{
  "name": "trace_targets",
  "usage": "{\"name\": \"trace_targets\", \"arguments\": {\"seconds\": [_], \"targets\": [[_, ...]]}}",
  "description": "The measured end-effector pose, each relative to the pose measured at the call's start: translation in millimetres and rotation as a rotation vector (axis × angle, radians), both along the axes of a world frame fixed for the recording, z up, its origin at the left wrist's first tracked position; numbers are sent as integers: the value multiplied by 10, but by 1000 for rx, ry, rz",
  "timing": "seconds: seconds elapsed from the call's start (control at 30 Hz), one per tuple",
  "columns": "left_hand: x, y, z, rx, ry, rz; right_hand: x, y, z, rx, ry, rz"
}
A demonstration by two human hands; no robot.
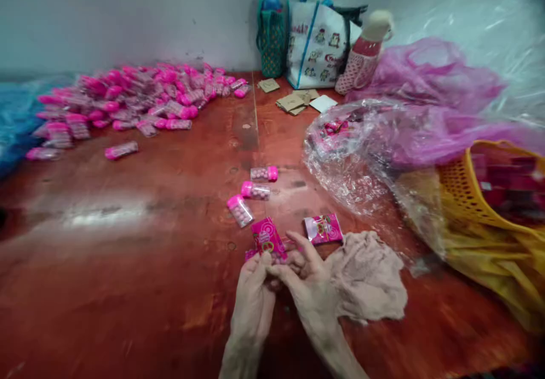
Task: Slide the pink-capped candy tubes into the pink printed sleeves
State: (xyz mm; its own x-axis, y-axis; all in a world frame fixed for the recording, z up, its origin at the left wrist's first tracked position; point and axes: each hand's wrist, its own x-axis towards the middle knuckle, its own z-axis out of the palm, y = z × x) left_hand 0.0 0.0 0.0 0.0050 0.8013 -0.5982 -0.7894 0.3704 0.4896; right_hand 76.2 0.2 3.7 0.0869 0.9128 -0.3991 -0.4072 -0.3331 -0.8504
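Observation:
My left hand [254, 288] is closed, its thumb and fingers pinching the lower edge of a pink printed packet [267, 237]. My right hand [313, 279] meets it from the other side, thumb and curled fingers at the same lower edge, index finger raised. Some pink, bead-like pieces show between the hands, partly covered by fingers. Just beyond lie a tilted small clear bottle [242, 213] with a pink cap, a second capped bottle [260, 192] and a third bottle [259, 173], all holding pale pink balls. Another pink printed packet [323, 228] rests right of my fingers.
A crumpled beige cloth [368, 277] lies beside my right wrist. Clear plastic [349, 169] and a yellow basket [464, 180] occupy the right. Many pink-capped bottles [149, 95] are heaped far left. Cardboard pieces [293, 102] and a white bag [317, 47] sit by the wall.

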Motion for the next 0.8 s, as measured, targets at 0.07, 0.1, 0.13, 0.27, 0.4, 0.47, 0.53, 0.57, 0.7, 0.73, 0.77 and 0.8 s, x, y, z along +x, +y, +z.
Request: {"name": "trace_targets", "arguments": {"seconds": [0.07, 0.1, 0.13, 0.27, 0.4, 0.47, 0.53, 0.57, 0.7, 0.73, 0.77, 0.8], "targets": [[23, -4, -25, 9, -7, -6, 31, 8, -8, -14, 24, -1], [31, -6, -34, 15, -8, -12, 44, 12, -13, -18, 34, 1], [34, -9, -40, 21, -7, -19, 55, 15, -20, -20, 44, 4], [12, -23, -39, 52, 9, -63, 75, 21, -61, -10, 71, 23], [-12, -38, -23, 101, 4, -131, 89, 12, -98, 11, 48, 32], [-16, -39, -11, 126, 10, -162, 112, -1, -100, 27, 32, 40], [-24, -33, 6, 167, 30, -151, 153, -15, -83, 53, 7, 49], [-32, -28, 17, 194, 44, -138, 178, -22, -68, 73, -11, 54], [-75, -15, 68, 250, 157, -100, 269, -52, 0, 142, -101, 126], [-81, -19, 78, 236, 202, -95, 278, -63, 10, 149, -124, 147], [-84, -27, 86, 219, 246, -84, 278, -75, 16, 152, -144, 161], [-83, -40, 91, 203, 284, -67, 271, -90, 21, 154, -163, 168]]}}
